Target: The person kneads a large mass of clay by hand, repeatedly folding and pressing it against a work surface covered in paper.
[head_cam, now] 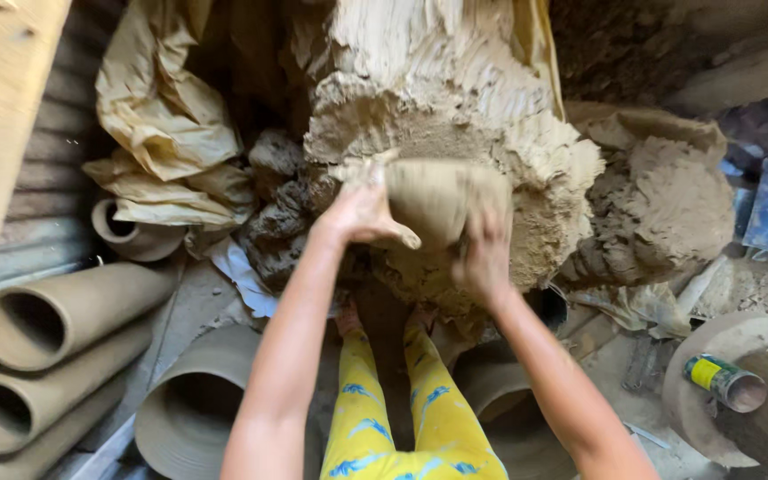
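Left hand is clamped on the near left edge of a grey-brown wet clay lump, thumb hooked underneath, and that lump sits pressed against the front of the big pale clay mound. Right hand cups its lower right side, fingers curled tight. Both reach it equally; its long axis runs across, hand to hand.

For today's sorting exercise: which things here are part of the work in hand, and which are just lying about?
In hand: left hand, right hand, clay lump, big clay mound.

Lying about: clay pipes, crumpled plastic sheet, yellow-labelled can, round board.
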